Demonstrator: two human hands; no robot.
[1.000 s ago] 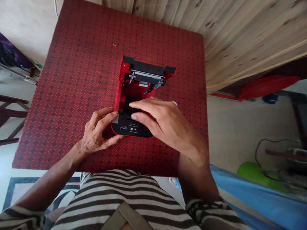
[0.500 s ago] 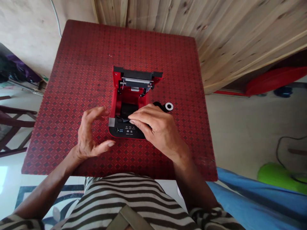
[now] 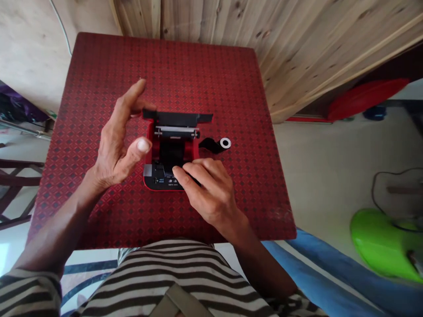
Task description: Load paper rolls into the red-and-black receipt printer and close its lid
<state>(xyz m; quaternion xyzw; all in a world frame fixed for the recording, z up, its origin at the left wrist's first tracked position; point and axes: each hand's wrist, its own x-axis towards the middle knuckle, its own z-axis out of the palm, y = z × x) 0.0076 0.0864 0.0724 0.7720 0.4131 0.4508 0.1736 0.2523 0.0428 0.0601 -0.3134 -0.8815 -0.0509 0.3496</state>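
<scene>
On the table stands a small red and black printer [image 3: 149, 152] with its lid [image 3: 178, 118] raised. A dark strip [image 3: 171, 153] runs inside it towards the front panel. My right hand [image 3: 209, 187] is at the front edge, thumb and fingers closed on the end of this dark strip; the fingertips partly hide it. My left hand [image 3: 115, 136] is open at the printer's left side, its fingers stretched up beside the lid's left corner and its thumb apart. Whether those fingers touch the lid, I cannot tell.
Right of the printer lies a white-ringed roll [image 3: 222, 143] with a black band trailing from it. The red patterned table [image 3: 254, 185] borders a wooden wall [image 3: 211, 22]. A dark wooden chair [image 3: 20, 165] stands at left, a green object [image 3: 376, 242] on the floor at right.
My left hand has moved up from the printer's front left to beside the lid. The lid has tilted further forward. My right hand has drawn the strip's end slightly towards me, over the front panel.
</scene>
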